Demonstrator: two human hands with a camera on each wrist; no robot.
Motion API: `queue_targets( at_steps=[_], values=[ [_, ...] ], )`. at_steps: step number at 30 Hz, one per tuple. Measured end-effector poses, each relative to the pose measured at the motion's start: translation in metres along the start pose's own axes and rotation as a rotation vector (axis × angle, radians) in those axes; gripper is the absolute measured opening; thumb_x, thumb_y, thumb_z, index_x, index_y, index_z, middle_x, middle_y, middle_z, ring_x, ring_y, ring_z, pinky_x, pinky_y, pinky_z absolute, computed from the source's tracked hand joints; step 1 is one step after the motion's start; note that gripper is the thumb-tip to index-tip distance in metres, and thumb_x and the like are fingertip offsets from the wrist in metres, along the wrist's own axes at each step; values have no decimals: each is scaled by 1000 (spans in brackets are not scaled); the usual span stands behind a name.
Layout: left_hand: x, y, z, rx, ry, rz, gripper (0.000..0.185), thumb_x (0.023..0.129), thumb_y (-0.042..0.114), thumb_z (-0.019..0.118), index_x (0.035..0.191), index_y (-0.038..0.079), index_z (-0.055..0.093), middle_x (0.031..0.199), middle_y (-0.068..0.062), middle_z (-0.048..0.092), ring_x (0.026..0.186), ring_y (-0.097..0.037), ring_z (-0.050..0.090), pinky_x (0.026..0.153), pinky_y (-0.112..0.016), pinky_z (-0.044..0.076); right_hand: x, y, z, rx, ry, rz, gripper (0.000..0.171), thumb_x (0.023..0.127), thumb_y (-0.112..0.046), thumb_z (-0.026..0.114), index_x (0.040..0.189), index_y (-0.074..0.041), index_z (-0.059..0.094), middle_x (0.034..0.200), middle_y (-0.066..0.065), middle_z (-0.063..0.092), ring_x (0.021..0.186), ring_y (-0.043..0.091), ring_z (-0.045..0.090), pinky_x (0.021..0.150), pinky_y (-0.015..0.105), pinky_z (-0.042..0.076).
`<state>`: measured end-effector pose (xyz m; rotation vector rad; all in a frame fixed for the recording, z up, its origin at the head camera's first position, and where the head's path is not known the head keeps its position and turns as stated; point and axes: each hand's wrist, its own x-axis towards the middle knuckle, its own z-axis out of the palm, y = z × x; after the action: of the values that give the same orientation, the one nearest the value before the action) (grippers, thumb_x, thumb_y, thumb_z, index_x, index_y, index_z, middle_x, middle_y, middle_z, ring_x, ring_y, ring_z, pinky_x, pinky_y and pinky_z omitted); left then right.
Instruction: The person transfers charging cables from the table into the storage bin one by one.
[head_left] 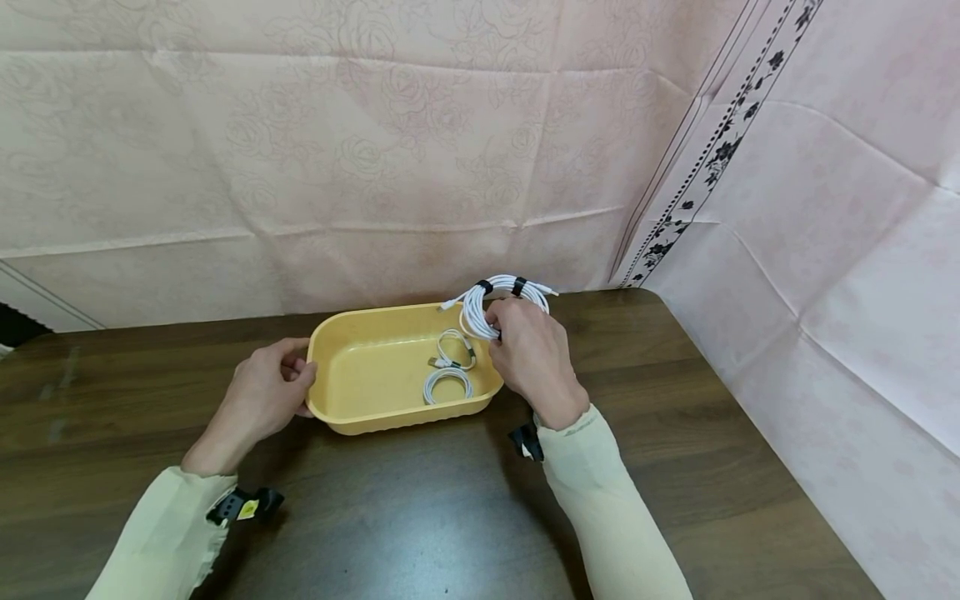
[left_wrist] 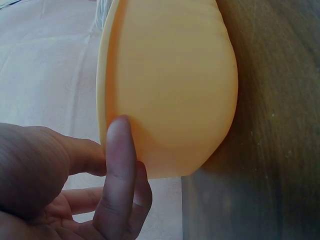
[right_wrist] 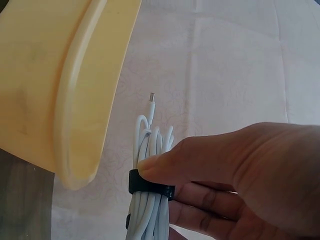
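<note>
A yellow plastic tub (head_left: 360, 317) stands on the dark wooden table (head_left: 420, 517). Two small coiled white cables (head_left: 448, 371) lie in its right half. My right hand (head_left: 528, 354) pinches a larger coil of white cable (head_left: 501, 302) bound with black straps, above the tub's far right corner; the right wrist view shows my thumb (right_wrist: 200, 160) on the cable bundle (right_wrist: 150, 200) by a black strap (right_wrist: 150, 187), beside the tub's rim (right_wrist: 95, 100). My left hand (head_left: 266, 392) rests against the tub's left end, a finger (left_wrist: 117, 165) touching the tub's wall (left_wrist: 170, 85).
A pink flowered cloth (head_left: 375, 142) hangs close behind the table, and another with a black flower band (head_left: 720, 142) covers the right side. The table's right edge (head_left: 757, 433) runs near that cloth. Bare wood (head_left: 150, 367) lies left of the tub.
</note>
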<state>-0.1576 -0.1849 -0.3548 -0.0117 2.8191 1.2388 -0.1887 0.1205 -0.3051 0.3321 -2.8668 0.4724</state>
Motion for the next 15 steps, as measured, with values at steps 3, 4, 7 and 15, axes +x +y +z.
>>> queue_targets(
  at_steps=[3, 4, 7, 15],
  values=[
    [0, 0, 0, 0, -1, -6, 49, 104, 12, 52, 148, -8, 43, 106, -22, 60, 73, -17, 65, 60, -31, 63, 0, -1, 0, 1, 6, -5, 24, 87, -1, 67, 104, -15, 76, 104, -1, 74, 84, 15, 63, 69, 37, 57],
    [0, 0, 0, 0, -2, -9, 49, 104, 12, 52, 148, -8, 43, 106, -22, 60, 73, -17, 65, 60, -31, 63, 0, -1, 0, 2, 7, -6, 24, 87, -1, 67, 103, -16, 76, 103, -1, 73, 84, 15, 62, 68, 37, 57],
    [0, 0, 0, -2, -5, -14, 50, 104, 13, 52, 148, -8, 43, 106, -22, 59, 73, -17, 65, 60, -31, 63, 0, -1, 1, 5, 9, -10, 23, 87, 0, 66, 101, -16, 76, 101, -2, 73, 83, 15, 61, 67, 37, 57],
    [1, 0, 0, -4, -2, -8, 49, 104, 12, 52, 148, -8, 43, 106, -22, 59, 70, -16, 65, 60, -31, 63, -1, -4, 2, 15, 16, -25, 22, 87, -1, 66, 99, -16, 75, 100, -2, 72, 83, 15, 62, 69, 39, 57]
  ],
)
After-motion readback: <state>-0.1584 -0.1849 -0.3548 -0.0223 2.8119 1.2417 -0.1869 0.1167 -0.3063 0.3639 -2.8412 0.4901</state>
